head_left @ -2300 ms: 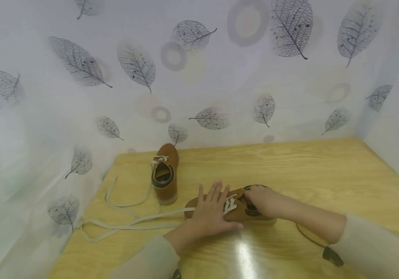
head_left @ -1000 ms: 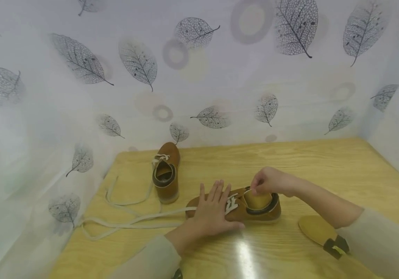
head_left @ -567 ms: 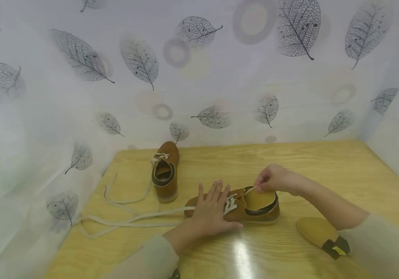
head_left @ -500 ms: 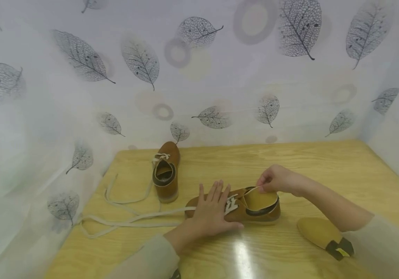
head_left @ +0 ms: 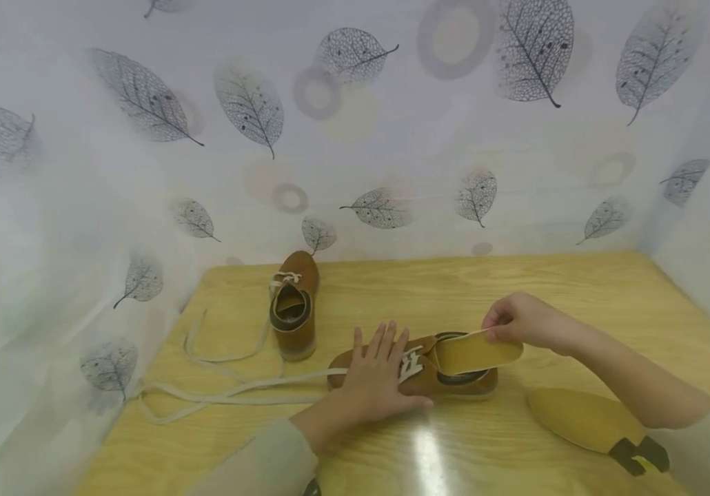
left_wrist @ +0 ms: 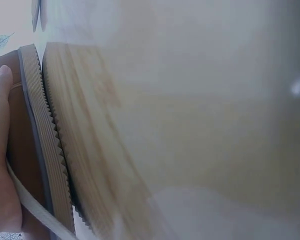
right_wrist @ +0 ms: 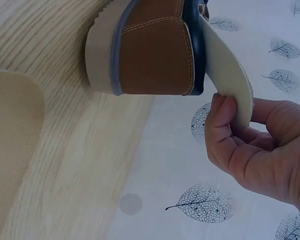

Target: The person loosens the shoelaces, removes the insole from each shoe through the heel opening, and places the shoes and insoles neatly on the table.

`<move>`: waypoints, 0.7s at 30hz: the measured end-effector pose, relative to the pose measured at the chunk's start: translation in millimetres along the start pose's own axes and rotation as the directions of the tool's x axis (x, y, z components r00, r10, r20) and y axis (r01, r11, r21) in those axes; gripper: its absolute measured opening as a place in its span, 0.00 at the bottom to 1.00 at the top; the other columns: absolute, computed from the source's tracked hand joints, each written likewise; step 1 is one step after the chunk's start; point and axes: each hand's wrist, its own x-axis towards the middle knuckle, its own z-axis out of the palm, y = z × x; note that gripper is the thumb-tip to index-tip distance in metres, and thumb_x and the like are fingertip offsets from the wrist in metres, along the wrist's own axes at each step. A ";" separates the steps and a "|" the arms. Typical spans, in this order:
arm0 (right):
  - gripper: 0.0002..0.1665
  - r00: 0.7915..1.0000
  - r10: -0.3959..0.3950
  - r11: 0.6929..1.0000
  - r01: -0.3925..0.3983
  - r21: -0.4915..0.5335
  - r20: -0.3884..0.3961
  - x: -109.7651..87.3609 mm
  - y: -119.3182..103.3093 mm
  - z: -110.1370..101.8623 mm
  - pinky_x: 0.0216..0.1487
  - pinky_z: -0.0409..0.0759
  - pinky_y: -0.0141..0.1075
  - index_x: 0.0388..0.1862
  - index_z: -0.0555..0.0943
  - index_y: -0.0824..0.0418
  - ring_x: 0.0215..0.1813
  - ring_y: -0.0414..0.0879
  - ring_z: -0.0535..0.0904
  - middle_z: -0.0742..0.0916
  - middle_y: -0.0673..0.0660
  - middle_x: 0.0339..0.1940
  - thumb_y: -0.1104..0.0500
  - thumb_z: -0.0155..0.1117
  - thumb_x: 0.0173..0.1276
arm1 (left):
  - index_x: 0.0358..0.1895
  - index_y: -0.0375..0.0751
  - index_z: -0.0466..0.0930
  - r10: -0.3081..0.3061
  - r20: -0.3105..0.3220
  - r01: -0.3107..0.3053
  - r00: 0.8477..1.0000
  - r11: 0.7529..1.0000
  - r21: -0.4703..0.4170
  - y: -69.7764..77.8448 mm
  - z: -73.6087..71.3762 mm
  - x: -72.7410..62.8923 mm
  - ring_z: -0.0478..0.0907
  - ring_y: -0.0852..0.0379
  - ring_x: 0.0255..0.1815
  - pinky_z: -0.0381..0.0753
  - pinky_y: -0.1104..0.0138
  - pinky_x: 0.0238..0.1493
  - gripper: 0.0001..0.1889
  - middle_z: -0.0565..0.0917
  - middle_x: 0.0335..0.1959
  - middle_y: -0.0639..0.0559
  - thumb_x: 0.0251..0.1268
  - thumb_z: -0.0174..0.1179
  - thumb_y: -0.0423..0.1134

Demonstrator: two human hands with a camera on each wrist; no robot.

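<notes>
A brown lace-up shoe (head_left: 482, 386) lies on the table with its toe to the left. My left hand (head_left: 370, 382) rests flat over its front, fingers spread. My right hand (head_left: 525, 324) pinches the edge of a tan insole (head_left: 475, 353) between thumb and fingers. The insole's heel part sticks out past the shoe's heel, and its front part is hidden inside. The right wrist view shows the pale underside of the insole (right_wrist: 227, 70) bent upward out of the shoe's collar. The left wrist view shows the ridged sole edge (left_wrist: 50, 135) beside my left hand (left_wrist: 0, 160).
A second brown shoe (head_left: 302, 337) stands at the back left, toe toward the wall. Long cream laces (head_left: 225, 398) trail over the left side of the table. Another tan insole (head_left: 584, 419) with dark patches lies at the right, partly behind my right sleeve. Leaf-printed sheeting (head_left: 392, 138) surrounds the table.
My right hand has come out of the shoe's opening and moved right with the insole, which now slides partly out over the heel. The left hand stays put.
</notes>
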 end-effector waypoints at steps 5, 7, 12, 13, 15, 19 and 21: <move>0.06 1.000 0.010 1.000 -0.010 0.012 0.006 -3.7 2.4 -0.1 0.32 0.78 0.35 0.34 0.80 0.68 0.31 0.44 0.75 0.82 0.53 0.27 0.64 0.63 0.61 | 0.76 0.44 0.37 0.004 0.004 -0.004 1.000 1.000 -0.024 0.2 1.4 -0.1 0.39 0.44 0.77 0.31 0.38 0.70 0.61 0.41 0.77 0.41 0.46 0.35 0.85; 0.06 1.000 0.001 1.000 -0.001 0.010 0.003 -4.8 3.4 -1.1 0.33 0.78 0.35 0.34 0.80 0.67 0.31 0.44 0.76 0.82 0.53 0.27 0.64 0.64 0.61 | 0.76 0.44 0.37 0.004 0.001 -0.004 1.000 1.000 -0.019 0.2 2.3 0.0 0.39 0.44 0.77 0.32 0.37 0.70 0.61 0.41 0.77 0.41 0.46 0.35 0.85; 0.06 1.000 -0.026 0.999 0.026 0.020 0.004 -8.0 10.0 -8.1 0.33 0.79 0.34 0.35 0.80 0.67 0.31 0.44 0.76 0.83 0.52 0.28 0.64 0.65 0.61 | 0.76 0.43 0.38 0.012 -0.023 -0.012 1.000 1.000 0.008 -0.1 3.7 0.9 0.39 0.43 0.77 0.35 0.36 0.70 0.60 0.42 0.77 0.41 0.46 0.34 0.85; 0.06 1.000 -0.030 0.999 0.030 0.020 0.006 -8.3 11.4 -9.7 0.32 0.79 0.33 0.35 0.80 0.67 0.31 0.43 0.76 0.83 0.52 0.28 0.64 0.65 0.61 | 0.76 0.43 0.38 0.012 -0.025 -0.012 1.000 1.000 0.016 -0.2 3.7 1.0 0.39 0.43 0.77 0.35 0.36 0.70 0.60 0.42 0.77 0.41 0.47 0.34 0.85; 0.07 0.999 -0.037 0.999 0.037 0.012 0.007 -8.8 13.6 -12.9 0.32 0.79 0.32 0.35 0.80 0.67 0.32 0.43 0.76 0.83 0.52 0.29 0.63 0.65 0.61 | 0.76 0.43 0.38 0.012 -0.026 -0.011 1.000 1.000 0.029 -0.3 3.4 1.1 0.40 0.43 0.77 0.36 0.36 0.70 0.60 0.42 0.77 0.41 0.46 0.34 0.85; 0.07 0.999 -0.045 0.999 0.045 -0.018 0.004 -9.5 13.7 -18.1 0.35 0.79 0.33 0.34 0.81 0.66 0.35 0.43 0.77 0.84 0.51 0.30 0.62 0.66 0.61 | 0.76 0.44 0.38 0.007 -0.022 -0.006 1.000 0.999 0.032 -0.7 3.1 1.1 0.40 0.43 0.77 0.36 0.36 0.70 0.61 0.42 0.77 0.41 0.46 0.34 0.85; 0.07 0.999 -0.048 0.998 0.048 -0.028 -0.002 -9.5 12.7 -19.1 0.36 0.79 0.33 0.34 0.81 0.65 0.35 0.43 0.77 0.84 0.51 0.29 0.62 0.66 0.60 | 0.76 0.44 0.38 0.003 -0.019 -0.003 1.000 1.000 0.024 -1.1 3.0 1.1 0.39 0.43 0.77 0.35 0.36 0.70 0.61 0.42 0.77 0.41 0.46 0.34 0.85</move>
